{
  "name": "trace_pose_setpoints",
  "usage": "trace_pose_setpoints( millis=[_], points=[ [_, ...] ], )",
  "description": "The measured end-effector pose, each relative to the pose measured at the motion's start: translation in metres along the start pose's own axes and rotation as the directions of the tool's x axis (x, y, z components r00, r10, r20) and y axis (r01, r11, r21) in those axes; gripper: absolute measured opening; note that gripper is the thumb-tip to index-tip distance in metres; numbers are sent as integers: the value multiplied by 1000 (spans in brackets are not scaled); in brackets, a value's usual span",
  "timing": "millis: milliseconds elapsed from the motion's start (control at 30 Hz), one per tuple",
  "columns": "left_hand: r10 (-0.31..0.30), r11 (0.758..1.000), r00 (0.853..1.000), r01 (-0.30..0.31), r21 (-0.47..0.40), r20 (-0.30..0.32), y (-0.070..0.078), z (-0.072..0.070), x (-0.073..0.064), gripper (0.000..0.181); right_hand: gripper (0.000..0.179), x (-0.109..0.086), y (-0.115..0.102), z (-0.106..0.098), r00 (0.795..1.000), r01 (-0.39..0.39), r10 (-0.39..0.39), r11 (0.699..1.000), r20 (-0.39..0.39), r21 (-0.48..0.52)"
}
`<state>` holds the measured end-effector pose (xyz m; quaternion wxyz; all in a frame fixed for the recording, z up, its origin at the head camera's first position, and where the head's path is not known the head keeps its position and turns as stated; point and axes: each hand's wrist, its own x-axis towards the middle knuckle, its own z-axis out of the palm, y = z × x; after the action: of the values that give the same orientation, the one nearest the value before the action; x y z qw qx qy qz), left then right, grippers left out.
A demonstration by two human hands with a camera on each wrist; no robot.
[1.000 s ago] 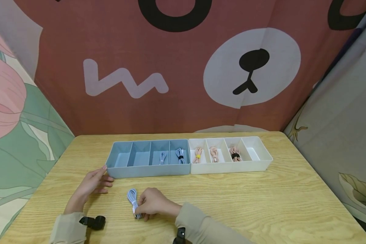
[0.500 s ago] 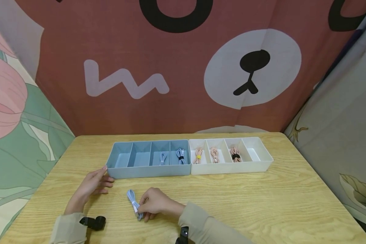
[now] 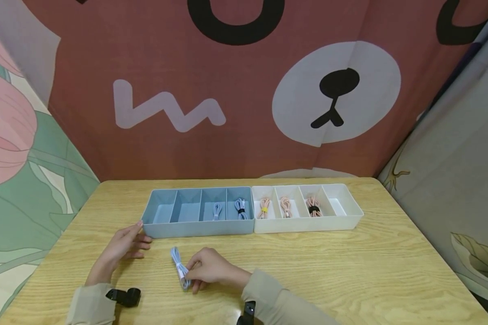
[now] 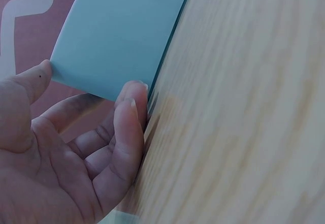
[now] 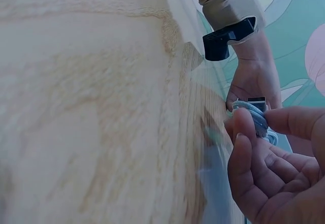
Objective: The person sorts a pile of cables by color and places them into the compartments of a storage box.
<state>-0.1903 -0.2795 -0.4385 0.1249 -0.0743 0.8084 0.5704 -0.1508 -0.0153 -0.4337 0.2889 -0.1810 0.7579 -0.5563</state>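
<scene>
In the head view my right hand (image 3: 211, 268) pinches the lower end of a coiled light-blue USB cable (image 3: 178, 262) just above the table. The right wrist view shows the cable (image 5: 256, 117) between thumb and fingertips, with its metal plug (image 5: 257, 102) sticking out. My left hand (image 3: 124, 246) touches the left front corner of a blue divided box (image 3: 199, 229). Seen from the left wrist, that hand's (image 4: 66, 158) thumb meets the corner of the box (image 4: 122, 36), and its other fingers bend loosely beside it.
A white divided box (image 3: 309, 224) stands against the blue box's right end. It holds pink coiled cables (image 3: 286, 206); two blue cables (image 3: 241, 208) lie in the blue box's right compartments. The wooden table (image 3: 349, 271) ends at a curtain (image 3: 248, 153) behind.
My right hand has shifted slightly rightward, and the cable has tilted, its lower end swinging a little to the right. The left hand stays at the blue box's corner.
</scene>
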Motion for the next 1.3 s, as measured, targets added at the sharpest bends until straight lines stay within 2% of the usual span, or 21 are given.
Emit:
trace_pose_setpoints(
  millis=[300, 700, 1300],
  points=[
    [-18, 1000, 1000, 18, -1, 4, -1, 1, -1, 75, 4, -3, -1, -2, 999, 19, -19, 1000, -26, 17],
    [-11, 1000, 1000, 11, 6, -4, -1, 2, -2, 74, 9, -4, -5, -7, 997, 37, -35, 999, -68, 20],
    [-16, 1000, 1000, 15, -8, -6, 0, 1, 0, 73, 15, -1, -20, -17, 990, 88, -91, 995, -106, -36]
  ],
)
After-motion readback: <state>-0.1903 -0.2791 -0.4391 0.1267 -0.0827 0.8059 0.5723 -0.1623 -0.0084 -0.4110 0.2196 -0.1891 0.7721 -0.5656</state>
